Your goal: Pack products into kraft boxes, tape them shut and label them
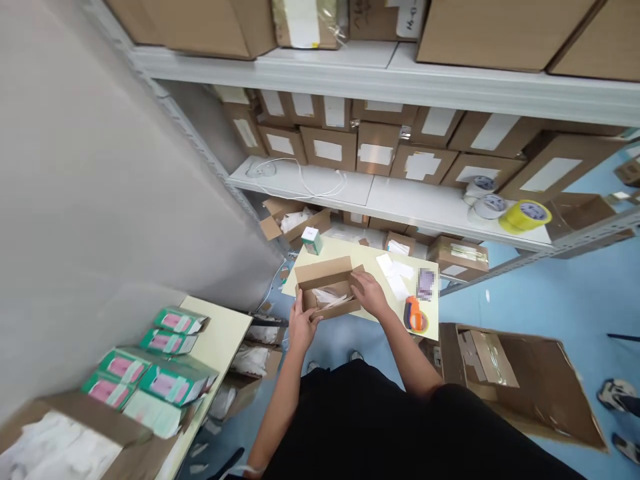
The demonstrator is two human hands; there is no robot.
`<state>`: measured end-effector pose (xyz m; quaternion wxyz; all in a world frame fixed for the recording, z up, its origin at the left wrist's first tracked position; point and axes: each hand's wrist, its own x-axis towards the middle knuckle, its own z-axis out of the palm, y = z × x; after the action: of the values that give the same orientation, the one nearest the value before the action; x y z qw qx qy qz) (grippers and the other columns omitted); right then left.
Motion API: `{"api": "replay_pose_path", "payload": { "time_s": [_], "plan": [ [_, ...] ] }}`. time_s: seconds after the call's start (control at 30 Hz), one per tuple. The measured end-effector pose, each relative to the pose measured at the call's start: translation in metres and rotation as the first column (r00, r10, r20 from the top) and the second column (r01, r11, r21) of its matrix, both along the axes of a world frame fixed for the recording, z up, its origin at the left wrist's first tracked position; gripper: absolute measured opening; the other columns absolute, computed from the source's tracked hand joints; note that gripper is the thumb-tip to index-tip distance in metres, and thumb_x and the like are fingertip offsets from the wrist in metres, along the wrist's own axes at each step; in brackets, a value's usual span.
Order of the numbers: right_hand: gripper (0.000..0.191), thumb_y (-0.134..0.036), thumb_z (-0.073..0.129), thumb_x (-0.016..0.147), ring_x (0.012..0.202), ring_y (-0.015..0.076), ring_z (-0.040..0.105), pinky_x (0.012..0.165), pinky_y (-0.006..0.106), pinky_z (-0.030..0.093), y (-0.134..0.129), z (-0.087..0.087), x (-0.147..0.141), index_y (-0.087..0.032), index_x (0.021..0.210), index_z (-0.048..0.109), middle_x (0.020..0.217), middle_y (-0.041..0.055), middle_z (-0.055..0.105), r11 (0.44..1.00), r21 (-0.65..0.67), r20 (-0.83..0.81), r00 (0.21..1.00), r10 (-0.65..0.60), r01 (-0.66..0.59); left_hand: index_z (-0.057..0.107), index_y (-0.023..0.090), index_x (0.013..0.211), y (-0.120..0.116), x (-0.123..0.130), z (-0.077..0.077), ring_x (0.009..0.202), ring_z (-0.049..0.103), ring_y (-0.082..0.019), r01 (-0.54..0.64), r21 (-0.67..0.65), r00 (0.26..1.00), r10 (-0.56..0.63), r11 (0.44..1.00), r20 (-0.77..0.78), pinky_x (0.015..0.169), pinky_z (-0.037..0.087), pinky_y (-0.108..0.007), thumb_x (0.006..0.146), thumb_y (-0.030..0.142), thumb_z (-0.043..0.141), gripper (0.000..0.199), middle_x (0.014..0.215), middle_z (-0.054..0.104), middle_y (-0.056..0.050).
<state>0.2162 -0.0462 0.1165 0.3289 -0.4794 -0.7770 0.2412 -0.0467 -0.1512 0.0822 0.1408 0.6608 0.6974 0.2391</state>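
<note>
An open cardboard box [325, 269] with white paper pieces [330, 298] inside is between my hands at the front of a small pale yellow table [360, 251]. My left hand [303, 325] grips its left front corner, thumb up along the side. At the opposite end, my right hand [369, 293] holds the right wall, its fingers curled over the edge. Behind the box stands a small white and green carton [311, 240]. To the right lie white paper sheets [397, 277], an orange tape dispenser [414, 315] and a blurred-out purple item [425, 285].
Metal shelving [380, 190] filled with labelled cartons rises ahead, with yellow tape rolls [525, 215] on it. A side table [227, 321] at left bears green boxes [173, 383]. On the floor at right is a large open carton [540, 380]; another person's shoes [617, 395] show beyond it.
</note>
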Motion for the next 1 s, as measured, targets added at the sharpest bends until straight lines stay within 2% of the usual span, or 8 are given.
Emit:
{"api": "replay_pose_path", "payload": {
  "time_s": [0.1,0.23,0.37,0.47,0.57,0.63,0.83,1.0],
  "plan": [
    [0.045,-0.025,0.055,0.099,0.132,0.0307,0.06,0.116,0.055,0.05,0.003,-0.013,0.028,-0.023,0.142,0.066,0.137,0.013,0.069,0.993,-0.003,-0.004,0.993,-0.122,0.122,0.083,0.025,0.103,0.033,0.014,-0.01,0.15,0.044,-0.04,0.107,-0.035,0.994,-0.107,0.994,0.006,0.119,0.047,-0.056,0.085,0.025,0.077,0.019,0.177,0.019,0.0],
    [0.043,-0.027,0.055,0.099,0.131,0.031,0.062,0.115,0.055,0.051,0.003,-0.029,0.04,-0.022,0.14,0.067,0.137,0.0144,0.068,0.969,-0.014,-0.001,0.969,-0.245,0.245,0.083,0.024,0.105,0.074,0.025,-0.034,0.153,0.04,-0.039,0.254,-0.097,0.967,-0.252,0.962,0.03,0.123,0.043,-0.055,0.087,0.024,0.074,0.02,0.177,0.02,-0.001],
    [0.045,-0.029,0.056,0.098,0.132,0.0319,0.06,0.115,0.056,0.05,0.005,-0.029,0.039,-0.021,0.142,0.065,0.141,0.015,0.066,0.941,-0.069,0.049,0.944,-0.328,0.33,0.082,0.023,0.112,0.123,0.032,-0.059,0.159,0.029,-0.041,0.404,-0.18,0.914,-0.4,0.897,0.06,0.123,0.042,-0.056,0.087,0.02,0.071,0.028,0.178,0.019,-0.002],
    [0.048,-0.03,0.058,0.097,0.136,0.0327,0.058,0.118,0.057,0.047,0.008,-0.025,0.034,-0.023,0.144,0.064,0.143,0.0143,0.064,0.919,-0.132,0.1,0.927,-0.362,0.373,0.08,0.025,0.122,0.159,0.034,-0.076,0.163,0.013,-0.043,0.513,-0.282,0.854,-0.517,0.811,0.066,0.123,0.037,-0.064,0.085,0.013,0.069,0.041,0.177,0.022,-0.005],
    [0.051,-0.03,0.06,0.095,0.138,0.0337,0.056,0.118,0.058,0.046,0.013,-0.027,0.022,-0.024,0.145,0.063,0.146,0.0141,0.063,0.89,-0.198,0.138,0.911,-0.39,0.411,0.072,0.026,0.136,0.186,0.031,-0.088,0.163,0.013,-0.042,0.575,-0.37,0.808,-0.577,0.73,0.117,0.124,0.035,-0.064,0.082,0.009,0.068,0.056,0.175,0.025,-0.009],
    [0.052,-0.032,0.063,0.094,0.139,0.034,0.056,0.119,0.058,0.046,0.019,-0.032,0.009,-0.023,0.145,0.064,0.148,0.0143,0.062,0.869,-0.243,0.133,0.902,-0.411,0.431,0.07,0.026,0.139,0.196,0.027,-0.092,0.162,0.018,-0.041,0.601,-0.361,0.793,-0.59,0.713,0.154,0.125,0.034,-0.061,0.081,0.01,0.07,0.06,0.175,0.026,-0.009],
    [0.058,-0.055,0.064,0.095,0.137,0.0327,0.061,0.114,0.052,0.051,0.069,-0.05,-0.055,-0.023,0.144,0.066,0.147,0.0129,0.066,0.781,-0.52,-0.108,0.88,-0.462,0.346,0.065,0.022,0.144,0.218,-0.002,-0.078,0.154,0.039,-0.033,0.533,-0.164,0.841,-0.497,0.83,0.214,0.125,0.037,-0.052,0.094,0.018,0.057,0.051,0.166,0.044,-0.012],
    [0.071,-0.069,0.053,0.096,0.148,0.026,0.051,0.12,0.049,0.045,0.148,-0.069,-0.134,-0.028,0.153,0.056,0.16,0.0082,0.054,0.717,-0.674,-0.27,0.844,-0.464,0.179,0.05,0.018,0.156,0.276,-0.053,-0.064,0.15,0.044,-0.032,0.266,-0.065,0.941,-0.245,0.962,0.232,0.125,0.036,-0.048,0.1,0.026,0.049,0.056,0.162,0.048,-0.015]
  ]
}}
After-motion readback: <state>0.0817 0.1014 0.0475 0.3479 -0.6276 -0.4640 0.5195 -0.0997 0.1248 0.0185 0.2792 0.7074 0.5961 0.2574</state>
